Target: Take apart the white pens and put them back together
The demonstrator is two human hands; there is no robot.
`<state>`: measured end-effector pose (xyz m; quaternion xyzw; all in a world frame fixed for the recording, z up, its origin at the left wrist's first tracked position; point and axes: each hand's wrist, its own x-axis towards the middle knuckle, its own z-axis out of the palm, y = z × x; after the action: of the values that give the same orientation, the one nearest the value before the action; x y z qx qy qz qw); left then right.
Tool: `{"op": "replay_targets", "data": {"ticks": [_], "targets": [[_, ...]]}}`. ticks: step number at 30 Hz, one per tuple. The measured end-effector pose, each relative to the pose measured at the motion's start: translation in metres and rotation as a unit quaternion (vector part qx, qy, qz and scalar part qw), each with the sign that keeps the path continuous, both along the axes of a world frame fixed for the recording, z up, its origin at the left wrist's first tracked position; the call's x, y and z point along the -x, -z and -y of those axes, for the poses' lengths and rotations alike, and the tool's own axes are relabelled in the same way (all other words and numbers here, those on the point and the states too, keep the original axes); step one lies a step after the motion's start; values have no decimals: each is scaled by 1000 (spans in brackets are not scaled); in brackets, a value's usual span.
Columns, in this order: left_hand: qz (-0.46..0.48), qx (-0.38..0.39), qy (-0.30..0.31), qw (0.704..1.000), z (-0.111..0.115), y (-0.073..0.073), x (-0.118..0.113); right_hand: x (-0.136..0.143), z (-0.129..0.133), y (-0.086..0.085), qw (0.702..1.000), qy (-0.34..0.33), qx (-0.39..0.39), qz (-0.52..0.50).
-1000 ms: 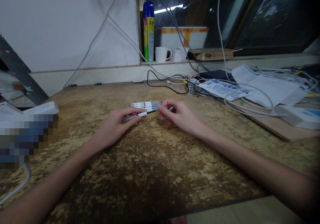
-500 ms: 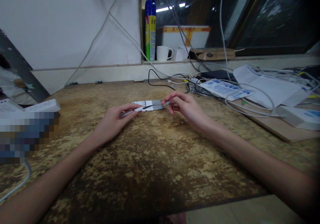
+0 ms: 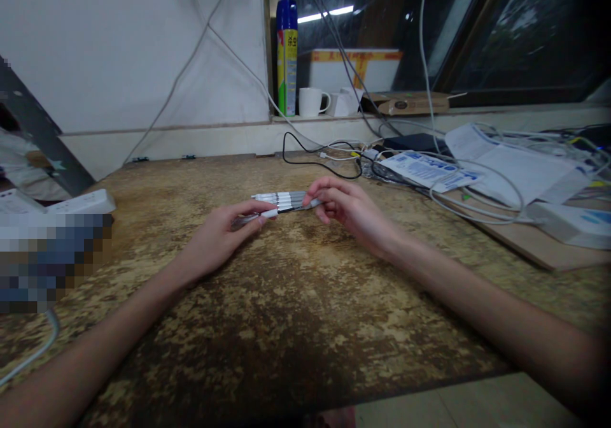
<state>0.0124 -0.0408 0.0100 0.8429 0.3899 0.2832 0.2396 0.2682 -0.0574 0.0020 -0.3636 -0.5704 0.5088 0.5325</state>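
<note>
Ahead of me on the worn wooden table (image 3: 286, 300), several white and grey pens (image 3: 286, 199) lie side by side in a row. My left hand (image 3: 226, 227) is closed, pinching a pen barrel (image 3: 270, 214) with a white end between thumb and fingers. From that end a thin dark refill (image 3: 289, 210) sticks out to the right. My right hand (image 3: 344, 206) is closed on a small pale pen piece (image 3: 313, 204), lined up with the refill's tip. Whether the tip has entered that piece is too small to tell. Both hands are just in front of the row.
To the right are papers (image 3: 520, 164), tangled cables and a white power strip (image 3: 573, 224) on a board. A power strip (image 3: 86, 202) is at the left. On the sill stand a spray can (image 3: 287, 58) and a white mug (image 3: 312, 102).
The pale piece in my right hand has come left and slightly down to the refill's tip. My left hand has shifted slightly right and down with the barrel.
</note>
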Motion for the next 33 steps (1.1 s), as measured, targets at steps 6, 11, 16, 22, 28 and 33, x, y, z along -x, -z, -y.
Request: {"op": "replay_targets", "data": {"ticks": [6, 11, 16, 22, 28, 33], "targets": [[-2, 3, 11, 1000, 0, 1, 0, 5, 3, 2, 1000, -26, 5, 1], [4, 11, 14, 1000, 0, 2, 0, 6, 3, 3, 1000, -30, -1, 5], [7, 14, 21, 1000, 1, 2, -2, 4, 1, 5, 1000, -12, -7, 12], [6, 15, 18, 1000, 2, 2, -2, 6, -1, 8, 1000, 7, 6, 21], [15, 35, 30, 999, 3, 1, -4, 11, 5, 6, 999, -10, -11, 35], [27, 50, 61, 997, 5, 2, -5, 17, 9, 7, 994, -45, -55, 86]]}}
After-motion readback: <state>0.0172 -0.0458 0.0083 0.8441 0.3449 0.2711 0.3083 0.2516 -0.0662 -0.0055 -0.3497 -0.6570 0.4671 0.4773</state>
